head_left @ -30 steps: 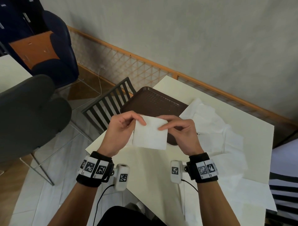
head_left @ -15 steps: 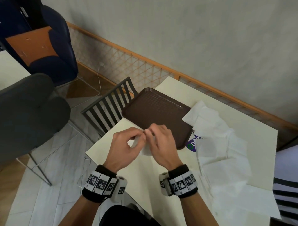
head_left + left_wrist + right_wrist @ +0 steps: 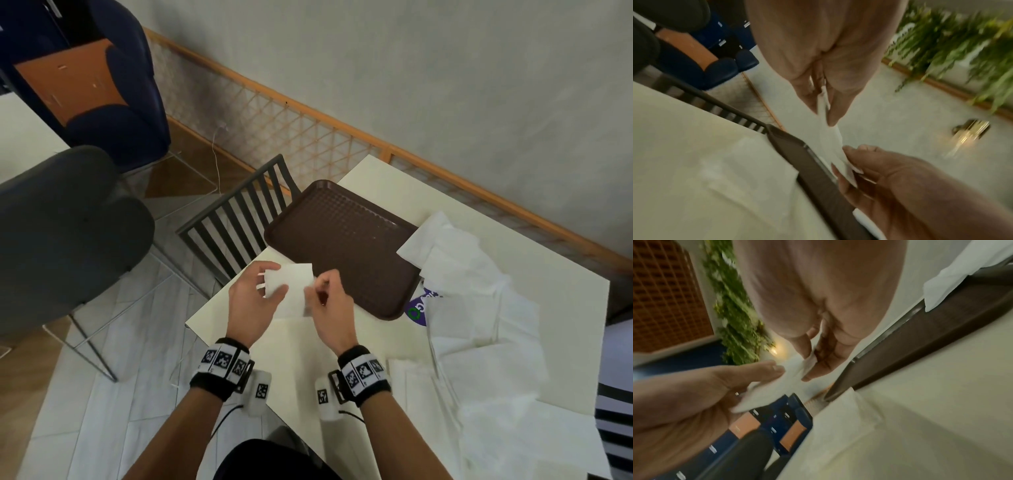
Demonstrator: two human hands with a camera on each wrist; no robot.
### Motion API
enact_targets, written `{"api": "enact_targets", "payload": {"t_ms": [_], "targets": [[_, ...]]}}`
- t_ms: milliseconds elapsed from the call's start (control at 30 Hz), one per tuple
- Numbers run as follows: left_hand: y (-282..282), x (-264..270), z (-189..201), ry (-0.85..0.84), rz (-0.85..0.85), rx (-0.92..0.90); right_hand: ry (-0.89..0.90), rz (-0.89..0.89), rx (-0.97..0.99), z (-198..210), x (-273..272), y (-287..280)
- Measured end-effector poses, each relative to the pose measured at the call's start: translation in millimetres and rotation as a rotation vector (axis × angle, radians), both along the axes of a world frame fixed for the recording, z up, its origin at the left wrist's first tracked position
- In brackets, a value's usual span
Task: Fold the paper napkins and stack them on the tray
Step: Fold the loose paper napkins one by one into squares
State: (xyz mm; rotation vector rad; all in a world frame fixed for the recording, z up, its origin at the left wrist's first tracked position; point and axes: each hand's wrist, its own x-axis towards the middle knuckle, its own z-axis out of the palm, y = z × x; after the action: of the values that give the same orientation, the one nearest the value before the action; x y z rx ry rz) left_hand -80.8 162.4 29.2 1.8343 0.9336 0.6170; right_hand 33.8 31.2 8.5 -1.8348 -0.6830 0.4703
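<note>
A small folded white napkin (image 3: 291, 281) is held in the air above the near left corner of the table, just in front of the brown tray (image 3: 346, 240). My left hand (image 3: 260, 291) pinches its left edge between thumb and fingers. My right hand (image 3: 325, 298) pinches its right edge. The left wrist view shows the napkin (image 3: 830, 139) stretched between my left hand (image 3: 824, 104) and my right hand (image 3: 855, 165). In the right wrist view the napkin (image 3: 781, 382) runs from my right hand (image 3: 813, 360) to my left hand (image 3: 748, 386). The tray holds nothing.
A heap of unfolded white napkins (image 3: 479, 308) covers the right side of the cream table (image 3: 376, 342), partly over a purple and green sticker (image 3: 419, 308). A dark slatted chair (image 3: 236, 219) stands left of the table, a grey chair (image 3: 61, 226) further left.
One second ago the hands held the napkin as a wider square. They came together at the table edge, and now they hold a narrower folded piece, slightly apart and raised.
</note>
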Motion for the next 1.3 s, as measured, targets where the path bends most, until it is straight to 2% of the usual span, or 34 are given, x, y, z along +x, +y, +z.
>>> {"api": "enact_targets", "payload": {"t_ms": [167,267,333,400,500,567,667,733,800,900,1000,1067,1200,1300], "targets": [[27.6,12.0,-58.1,0.384,-0.106,0.053,0.013,0.099,-0.305,-38.8,7.7,25.1],[24.6,14.6,-69.7,0.579,-0.169,0.125,-0.082,0.188,-0.450,-39.4,10.5,29.5],[16.9,13.8,-65.9,0.645,-0.164,0.181,-0.106,0.214,-0.457,-32.1,14.6,21.0],[5.5,10.1,-57.2,0.590,-0.154,0.235,-0.156,0.228,-0.430,-26.5,25.6,0.7],[-20.7,0.4,-50.1,0.377,-0.165,0.274,-0.248,0.245,-0.456,-25.1,51.4,-48.2],[-40.8,-6.4,-50.2,0.277,-0.217,0.245,-0.260,0.282,-0.588,-22.5,69.0,-87.0],[-68.6,-10.4,-51.8,0.227,-0.331,0.150,-0.261,0.412,-0.869,-19.9,90.4,-144.5],[-83.5,-10.7,-53.5,0.207,-0.397,0.078,-0.259,0.422,-0.932,-22.9,94.8,-168.2],[-96.2,-8.7,-55.0,0.200,-0.457,0.013,-0.252,0.388,-0.868,-28.1,94.0,-183.7],[-113.8,-0.7,-47.8,0.171,-0.526,-0.084,-0.169,0.287,-0.587,-23.3,87.0,-191.0],[-134.0,13.5,-36.1,0.154,-0.627,-0.272,-0.160,0.255,-0.323,-7.7,76.1,-181.6],[-145.3,24.4,-35.1,0.168,-0.677,-0.284,-0.163,0.221,-0.194,4.3,70.6,-170.2],[-145.2,37.5,-42.7,0.186,-0.620,-0.091,-0.162,0.044,-0.076,14.4,65.9,-154.5],[-133.9,36.9,-39.5,0.120,-0.513,-0.184,-0.022,-0.076,-0.145,0.7,61.1,-155.1]]}}
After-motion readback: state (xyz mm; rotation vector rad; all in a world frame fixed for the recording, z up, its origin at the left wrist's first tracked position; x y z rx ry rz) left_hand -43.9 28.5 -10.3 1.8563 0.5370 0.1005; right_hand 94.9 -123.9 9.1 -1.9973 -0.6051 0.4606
